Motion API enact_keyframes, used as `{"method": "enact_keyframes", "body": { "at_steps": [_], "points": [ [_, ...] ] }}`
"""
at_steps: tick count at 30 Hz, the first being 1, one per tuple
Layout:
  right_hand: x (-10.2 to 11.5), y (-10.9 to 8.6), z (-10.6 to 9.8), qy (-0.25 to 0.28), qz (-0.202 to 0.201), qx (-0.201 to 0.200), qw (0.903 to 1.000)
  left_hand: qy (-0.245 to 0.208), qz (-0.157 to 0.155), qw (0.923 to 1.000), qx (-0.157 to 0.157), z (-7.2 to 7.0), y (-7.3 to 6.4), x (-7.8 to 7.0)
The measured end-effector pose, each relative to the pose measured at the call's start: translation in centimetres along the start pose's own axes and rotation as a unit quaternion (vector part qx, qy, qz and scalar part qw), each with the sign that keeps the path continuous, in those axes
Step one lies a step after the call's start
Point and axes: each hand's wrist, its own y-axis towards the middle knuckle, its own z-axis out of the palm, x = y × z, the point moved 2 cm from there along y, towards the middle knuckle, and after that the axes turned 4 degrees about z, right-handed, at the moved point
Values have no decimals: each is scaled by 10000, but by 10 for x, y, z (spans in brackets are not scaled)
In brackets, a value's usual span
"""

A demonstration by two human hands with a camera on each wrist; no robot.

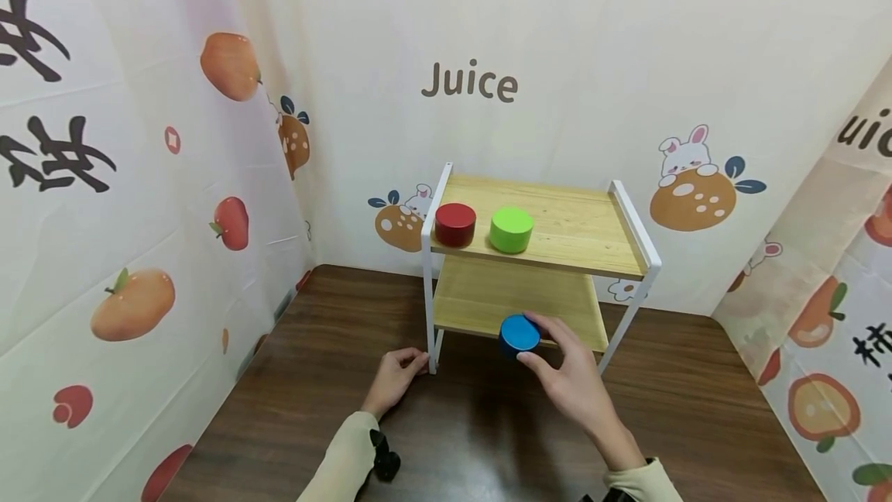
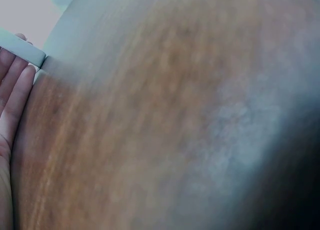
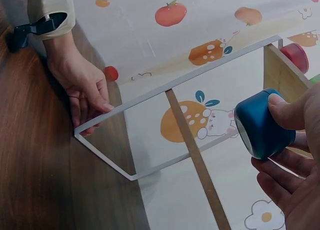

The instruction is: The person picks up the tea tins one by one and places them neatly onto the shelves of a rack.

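Observation:
My right hand (image 1: 574, 382) pinches a round blue tin-like object (image 1: 519, 334) between thumb and fingers, in front of the lower board of a small two-tier wooden shelf (image 1: 571, 219). In the right wrist view the blue object (image 3: 264, 125) is tilted, with a pale flat base showing. At the shelf's front left foot, my left hand (image 1: 393, 379) grips the white leg (image 3: 92, 124), thumb on one side and fingers on the other. A red round object (image 1: 455, 226) and a green one (image 1: 512, 231) stand on the upper board near its front edge, red leftmost.
The shelf's lower board (image 1: 488, 293) lies under the top one. A dark wooden table (image 1: 300, 401) carries the shelf. White fruit-printed cloth (image 1: 557, 84) hangs behind and on both sides. The slanted right frame (image 1: 637, 227) of the shelf rises beyond my right hand.

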Motion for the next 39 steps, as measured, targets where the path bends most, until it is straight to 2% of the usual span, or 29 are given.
{"method": "enact_keyframes", "body": {
  "at_steps": [17, 35, 39],
  "points": [
    [16, 8, -20, -37, -301, -167, 9994, -53, -110, 9999, 24, -1, 0, 1],
    [25, 20, -48, -96, -620, -510, 9967, -96, 12, 9999, 57, 0, 0, 0],
    [29, 21, -52, -73, -655, -515, 9965, -62, -46, 9999, 65, 0, 0, -1]
  ]
}}
